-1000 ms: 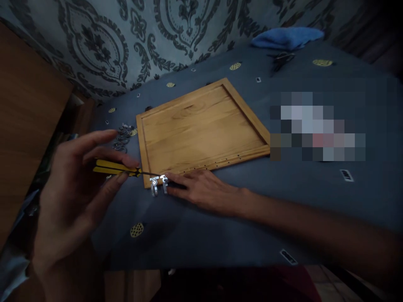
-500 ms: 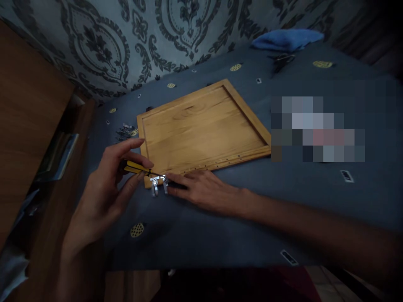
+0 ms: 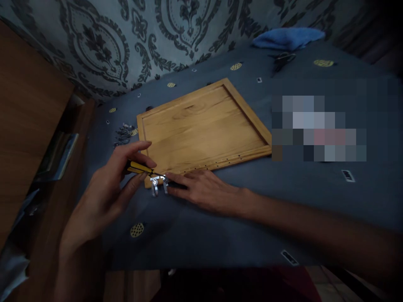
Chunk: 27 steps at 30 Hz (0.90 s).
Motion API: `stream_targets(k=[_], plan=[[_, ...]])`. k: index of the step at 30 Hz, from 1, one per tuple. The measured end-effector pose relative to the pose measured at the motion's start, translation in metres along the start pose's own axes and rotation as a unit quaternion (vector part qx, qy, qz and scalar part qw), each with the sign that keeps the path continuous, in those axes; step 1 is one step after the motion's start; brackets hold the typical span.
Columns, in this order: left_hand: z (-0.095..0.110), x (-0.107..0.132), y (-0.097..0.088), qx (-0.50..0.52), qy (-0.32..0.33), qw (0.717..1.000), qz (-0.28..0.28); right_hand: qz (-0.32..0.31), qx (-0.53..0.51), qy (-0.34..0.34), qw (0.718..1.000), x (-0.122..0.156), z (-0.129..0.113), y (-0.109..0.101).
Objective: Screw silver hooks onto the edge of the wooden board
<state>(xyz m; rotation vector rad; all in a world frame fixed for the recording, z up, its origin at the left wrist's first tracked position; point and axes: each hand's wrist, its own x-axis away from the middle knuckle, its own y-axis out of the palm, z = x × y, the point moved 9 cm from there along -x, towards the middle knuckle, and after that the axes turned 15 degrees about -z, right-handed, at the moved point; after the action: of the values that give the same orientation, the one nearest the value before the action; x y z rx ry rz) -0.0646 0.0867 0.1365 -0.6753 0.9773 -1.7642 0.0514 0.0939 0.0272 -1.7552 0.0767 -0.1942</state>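
Note:
My left hand (image 3: 105, 195) is closed around the yellow handle of a screwdriver (image 3: 138, 168), gripped between thumb and fingers. Its thin shaft points right, and the tip meets a small silver metal hook (image 3: 165, 183) on the near edge of a framed wooden board (image 3: 195, 126). A second silver hook (image 3: 154, 185) is on the same edge, just to the left, with screw heads showing. My right hand (image 3: 204, 188) lies along that edge, its index and middle fingertips pressed at the right-hand hook. Small dark holes run along the edge to the right of my fingers.
More metal hooks (image 3: 124, 133) lie heaped left of the board on the dark patterned tablecloth (image 3: 220, 239). Black scissors (image 3: 281, 60) and a blue cloth (image 3: 288, 38) are at the back right, near a blurred-out patch. A wooden shelf unit (image 3: 63, 147) borders the left side.
My left hand and the screwdriver handle have shifted slightly to the right, and the handle looks turned a little. My right hand, the board and the hooks stay in place.

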Motion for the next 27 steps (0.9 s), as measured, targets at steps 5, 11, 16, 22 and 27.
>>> stream_targets(k=[5, 11, 16, 22, 27], plan=[[-0.0023, -0.0017, -0.0007, -0.035, -0.014, 0.999, -0.01, 0.01, 0.004, 0.003, 1.0, 0.001, -0.0001, -0.0007], [-0.0016, 0.003, -0.0004, -0.044, -0.03, 0.999, 0.011, 0.014, -0.001, 0.002, 1.0, 0.002, -0.0002, -0.0024], [0.0, 0.0027, -0.0004, -0.028, -0.049, 0.998, 0.033, 0.016, -0.01, 0.001, 1.0, 0.0019, 0.0004, -0.0014], [0.0024, 0.0002, -0.0008, -0.019, -0.049, 0.998, 0.037, 0.018, -0.018, -0.002, 1.0, 0.0024, 0.0, -0.0029], [0.0022, -0.002, -0.0003, -0.042, -0.035, 0.998, 0.01, 0.002, -0.003, 0.006, 1.0, 0.0009, -0.0002, -0.0024]])
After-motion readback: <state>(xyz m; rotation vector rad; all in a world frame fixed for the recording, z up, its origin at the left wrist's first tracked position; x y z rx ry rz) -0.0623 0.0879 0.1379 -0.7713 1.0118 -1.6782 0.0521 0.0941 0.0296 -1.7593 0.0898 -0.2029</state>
